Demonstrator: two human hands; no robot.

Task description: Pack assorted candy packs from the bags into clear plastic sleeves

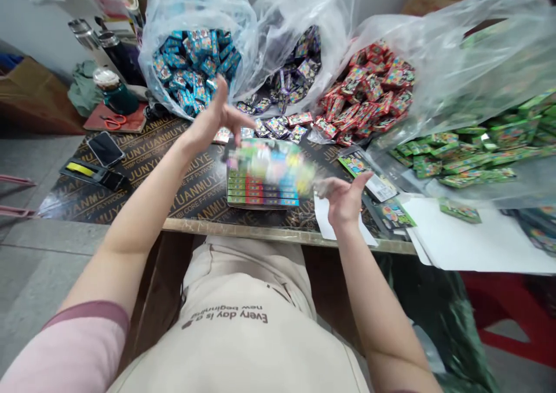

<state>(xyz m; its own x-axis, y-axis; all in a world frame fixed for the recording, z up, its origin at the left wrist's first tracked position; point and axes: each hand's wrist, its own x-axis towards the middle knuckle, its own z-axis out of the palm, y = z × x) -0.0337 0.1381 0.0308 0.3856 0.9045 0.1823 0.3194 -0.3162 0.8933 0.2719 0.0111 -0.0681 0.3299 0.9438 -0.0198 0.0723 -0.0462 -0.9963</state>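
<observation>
A colourful printed piece [282, 160], smeared by motion so its kind does not show, is between my hands above a stack of small boxes. That stack [263, 193] has green, red, purple and blue ends and sits near the table's front edge. My left hand [219, 117] is at the upper left of the blurred piece, open, its thumb raised apart from the fingers. On the other side is my right hand [345, 200], also open with the thumb spread. Its blurred fingertips are by the piece's right end; whether they touch it I cannot tell.
Clear plastic bags along the back hold blue packets [200, 62], purple packets [299, 68], red packets [373, 86] and green packets [473, 149]. White paper [486, 236] lies at right. On the left are a phone [105, 148], a tape cutter [93, 174], scissors [113, 122] and bottles.
</observation>
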